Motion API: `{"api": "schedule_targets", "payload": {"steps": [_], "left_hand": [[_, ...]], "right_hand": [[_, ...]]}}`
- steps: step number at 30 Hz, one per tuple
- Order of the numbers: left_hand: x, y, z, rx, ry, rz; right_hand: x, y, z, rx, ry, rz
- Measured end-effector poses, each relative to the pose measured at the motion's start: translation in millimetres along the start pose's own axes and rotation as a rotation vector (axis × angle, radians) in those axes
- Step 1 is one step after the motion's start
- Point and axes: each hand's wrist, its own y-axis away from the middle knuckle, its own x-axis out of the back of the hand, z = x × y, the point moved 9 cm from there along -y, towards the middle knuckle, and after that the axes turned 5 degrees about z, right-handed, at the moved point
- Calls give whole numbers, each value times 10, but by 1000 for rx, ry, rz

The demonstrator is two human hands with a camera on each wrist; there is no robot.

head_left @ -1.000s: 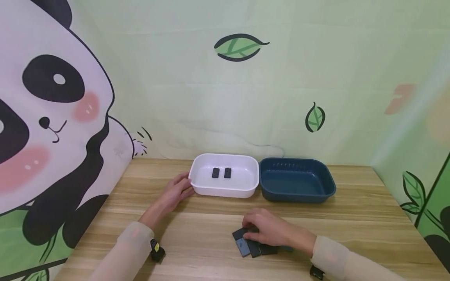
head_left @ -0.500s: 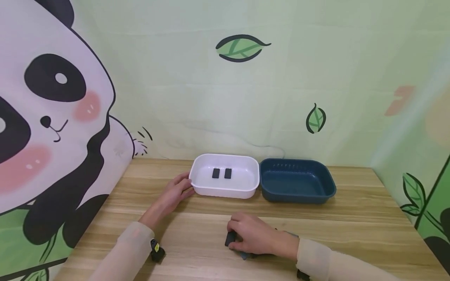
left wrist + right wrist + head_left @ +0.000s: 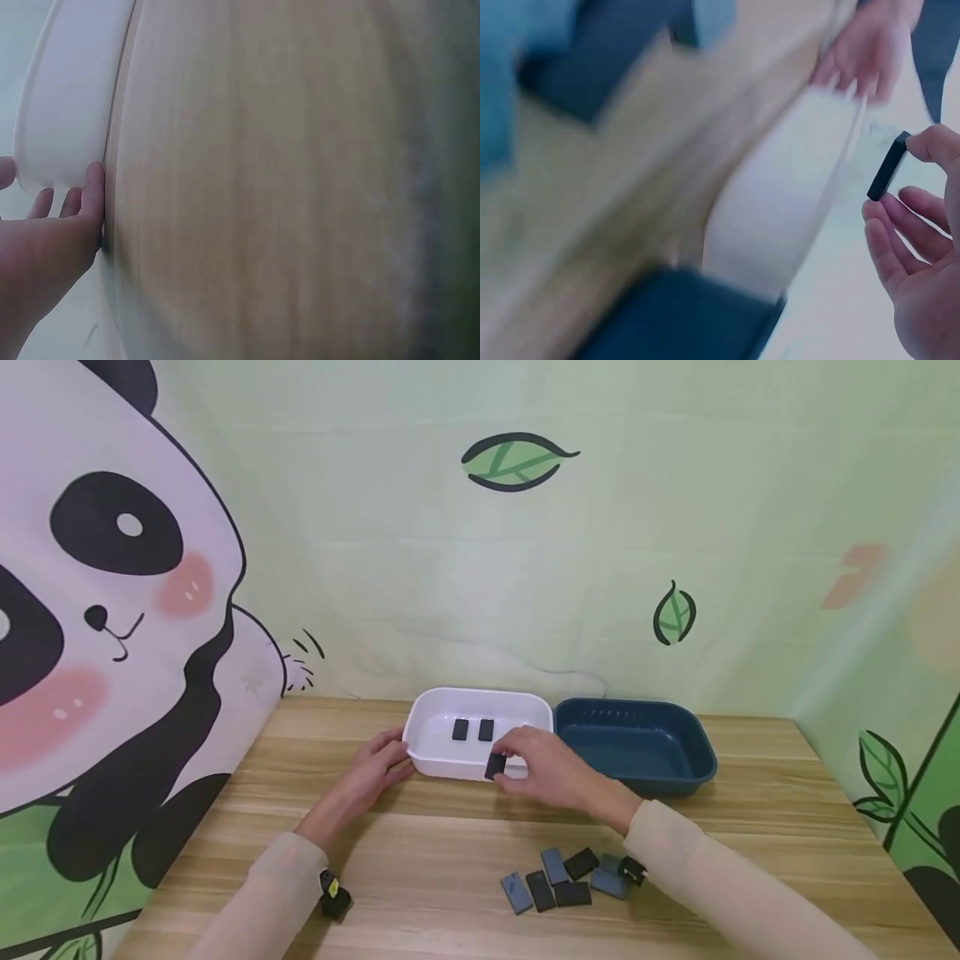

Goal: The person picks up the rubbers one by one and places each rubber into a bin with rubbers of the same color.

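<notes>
Left hand [image 3: 381,762]: fingers slightly apart, resting against left end of white tray [image 3: 450,767], near back edge of wooden surface [image 3: 420,877]. Two dark blocks [image 3: 461,729] inside that tray, side by side. Black block [image 3: 494,767] held at its front rim, pinched between thumb and fingertips of right hand [image 3: 546,768]. Loose blocks [image 3: 573,894], black and blue-grey, nearer surface's front edge. Navy tray [image 3: 637,774] just beside white one, toward back right corner.

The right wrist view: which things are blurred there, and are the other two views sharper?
Right wrist view: the loose tiles and the blue tray are smeared, the black tile in the right hand crisper; head view: sharper, tile edges clear; left wrist view: hazy, the table soft at right.
</notes>
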Motion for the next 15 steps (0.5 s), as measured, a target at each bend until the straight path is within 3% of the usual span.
{"api": "schedule_targets", "payload": {"steps": [3, 6, 10, 15], "left_hand": [[1, 3, 14, -2, 2, -3], [4, -1, 21, -3, -1, -4], [22, -19, -6, 0, 0, -2], [17, -26, -17, -2, 7, -4]], "right_hand": [[126, -166, 248, -68, 24, 45], [133, -293, 501, -137, 30, 35], [26, -402, 737, -190, 51, -17], [-173, -478, 888, -196, 112, -87]]}}
